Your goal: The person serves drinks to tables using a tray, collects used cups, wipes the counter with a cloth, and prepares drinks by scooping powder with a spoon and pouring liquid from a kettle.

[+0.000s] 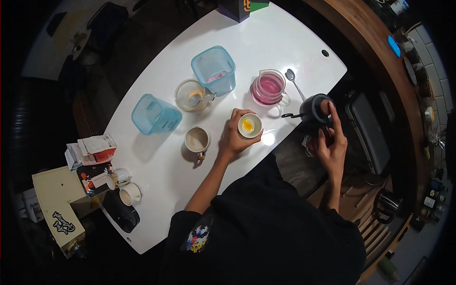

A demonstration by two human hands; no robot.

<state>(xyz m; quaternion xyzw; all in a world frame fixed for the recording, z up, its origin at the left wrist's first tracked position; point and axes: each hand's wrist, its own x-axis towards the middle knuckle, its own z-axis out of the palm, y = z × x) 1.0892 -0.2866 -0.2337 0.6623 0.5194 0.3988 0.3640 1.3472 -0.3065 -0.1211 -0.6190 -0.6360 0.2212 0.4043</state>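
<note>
My left hand (236, 135) is closed around a small pale cup (256, 124) with a bit of yellow in its bottom. My right hand (331, 148) has its fingers curled at a black kettle (309, 110) with a thin curved spout, held by the table's near edge. Its index finger reaches up to the brown knob on top; the handle is mostly hidden. To the left of my left hand stands a mug (197, 139) with a greyish-brown inside. Beyond the cup is a glass server (269, 87) of pink liquid, and a spoon (295, 84) lies beside it.
Two blue translucent containers (155, 114) stand on the white table (161, 190), one with pink stuff inside. Between them is a glass bowl (183, 102) with a scoop. White cups (129, 194) and packets (97, 147) crowd the left end; a black box (233, 12) stands at the far end.
</note>
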